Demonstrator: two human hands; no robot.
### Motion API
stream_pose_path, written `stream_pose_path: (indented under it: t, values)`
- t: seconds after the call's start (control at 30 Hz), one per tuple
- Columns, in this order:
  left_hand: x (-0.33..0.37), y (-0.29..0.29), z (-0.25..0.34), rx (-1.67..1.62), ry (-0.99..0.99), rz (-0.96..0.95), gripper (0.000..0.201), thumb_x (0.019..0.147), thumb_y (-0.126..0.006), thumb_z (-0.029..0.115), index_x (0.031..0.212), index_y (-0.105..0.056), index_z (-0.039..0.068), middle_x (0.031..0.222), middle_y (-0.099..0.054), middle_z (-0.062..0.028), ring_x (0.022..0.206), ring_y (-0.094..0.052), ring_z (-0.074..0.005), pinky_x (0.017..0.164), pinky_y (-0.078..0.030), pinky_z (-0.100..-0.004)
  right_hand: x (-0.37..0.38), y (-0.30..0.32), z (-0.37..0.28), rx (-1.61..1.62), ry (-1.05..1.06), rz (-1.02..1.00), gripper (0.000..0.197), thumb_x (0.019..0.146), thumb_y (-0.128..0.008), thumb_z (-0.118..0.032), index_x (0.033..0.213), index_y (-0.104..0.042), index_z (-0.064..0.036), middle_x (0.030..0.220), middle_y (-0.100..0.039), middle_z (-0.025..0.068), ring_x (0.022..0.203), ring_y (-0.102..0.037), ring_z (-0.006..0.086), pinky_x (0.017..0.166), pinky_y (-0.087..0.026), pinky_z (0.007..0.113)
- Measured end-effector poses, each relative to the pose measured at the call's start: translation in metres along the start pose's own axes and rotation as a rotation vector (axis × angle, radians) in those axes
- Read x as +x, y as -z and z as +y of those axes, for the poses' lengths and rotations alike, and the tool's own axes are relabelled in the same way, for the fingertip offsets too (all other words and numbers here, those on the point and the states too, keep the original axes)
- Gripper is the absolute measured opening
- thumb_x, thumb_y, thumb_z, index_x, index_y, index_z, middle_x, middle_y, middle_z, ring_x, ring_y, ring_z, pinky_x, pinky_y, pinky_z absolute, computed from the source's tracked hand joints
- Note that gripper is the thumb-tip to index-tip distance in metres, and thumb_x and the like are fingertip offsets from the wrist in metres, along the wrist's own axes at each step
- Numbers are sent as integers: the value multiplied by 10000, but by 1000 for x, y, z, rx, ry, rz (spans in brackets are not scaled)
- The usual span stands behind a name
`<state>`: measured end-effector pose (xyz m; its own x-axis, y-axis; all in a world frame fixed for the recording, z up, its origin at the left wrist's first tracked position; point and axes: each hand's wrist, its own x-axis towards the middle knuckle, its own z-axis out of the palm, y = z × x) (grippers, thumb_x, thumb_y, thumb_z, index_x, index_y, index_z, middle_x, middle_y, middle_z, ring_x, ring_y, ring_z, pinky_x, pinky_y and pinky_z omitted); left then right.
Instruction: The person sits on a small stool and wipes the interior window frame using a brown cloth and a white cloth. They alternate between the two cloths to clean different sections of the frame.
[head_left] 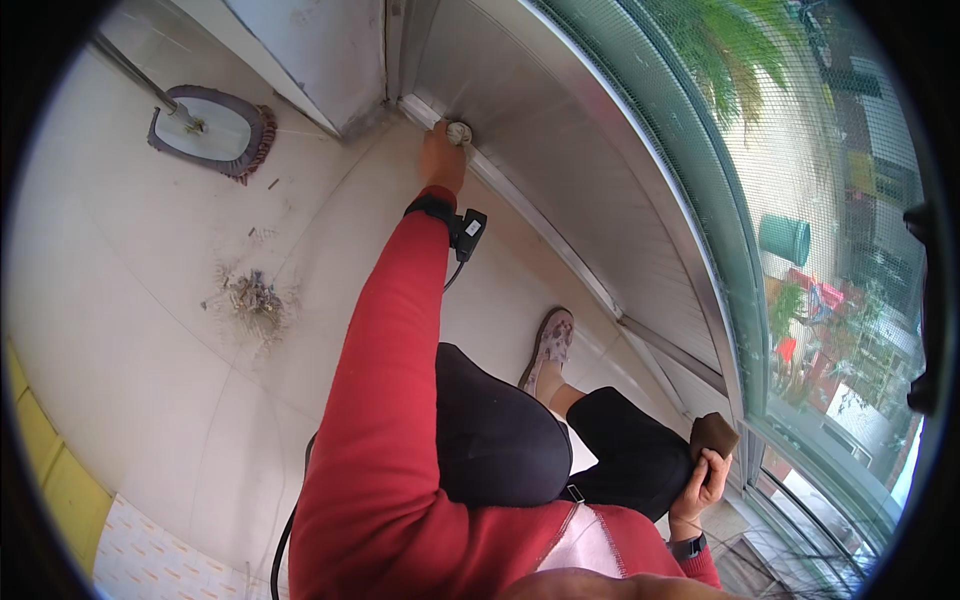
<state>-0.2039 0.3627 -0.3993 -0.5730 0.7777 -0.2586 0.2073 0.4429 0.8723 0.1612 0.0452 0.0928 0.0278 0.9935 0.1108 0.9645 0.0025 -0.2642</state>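
My left hand (443, 163) reaches far forward to the foot of the metal panel wall. It closes on a small whitish crumpled wad (459, 133), pressed against the lower rail (510, 190). I cannot tell whether the wad is cloth or paper, and its far side is hidden. At the right, by my bent knee, my right hand (703, 487) grips a brown angular block-like thing (713, 436). Its material is unclear.
A flat mop (205, 130) with a grey fringed head lies at the upper left. A heap of debris (253, 297) sits on the pale floor. A yellow padded edge (50, 455) runs at the lower left. A screened window (800, 240) rises along the right.
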Motion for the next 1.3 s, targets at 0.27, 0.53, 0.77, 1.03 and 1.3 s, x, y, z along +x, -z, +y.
stream_pose_path:
  t: [0.27, 0.53, 0.77, 1.03, 1.3]
  values:
    - [12, 23, 58, -675, 504, 118, 398, 813, -742, 144, 1157, -631, -22, 980, -686, -130, 871, -643, -207, 786, -508, -346, -10, 4, 2, -31, 4, 2, 158, 934, -516, 64, 1041, -612, 0, 1100, -565, 142, 1013, -557, 259, 919, -431, 331]
    - [-31, 59, 109, -616, -318, 326, 361, 819, -683, 3, 1164, -592, 58, 1103, -640, -137, 1018, -639, -297, 880, -495, -361, -3, 2, 2, -7, -29, 7, 146, 934, -527, 55, 1037, -613, -3, 1070, -554, 130, 982, -541, 243, 891, -423, 319]
    - [19, 50, 31, -326, -171, 216, 472, 750, -667, -82, 1172, -539, 84, 1139, -561, -155, 1039, -586, -389, 877, -492, -441, -1, 0, 6, -21, 12, 18, 139, 945, -522, 53, 1036, -612, -2, 1073, -561, 132, 992, -546, 243, 897, -426, 319]
    - [15, 61, 62, -237, -567, 415, 640, 756, -662, -97, 1327, -453, 100, 1320, -434, -210, 1228, -472, -430, 1005, -429, -473, -3, 5, 10, -43, -26, 24, 138, 953, -521, 48, 1040, -614, -6, 1075, -575, 140, 1003, -558, 252, 894, -439, 333]
    - [32, 9, 22, -194, -139, 347, 691, 758, -653, -90, 1372, -370, 53, 1315, -425, -231, 1224, -471, -440, 1069, -401, -461, -2, 7, 14, -21, -31, 17, 154, 949, -521, 53, 1056, -617, -3, 1088, -577, 137, 1004, -556, 251, 912, -433, 333]
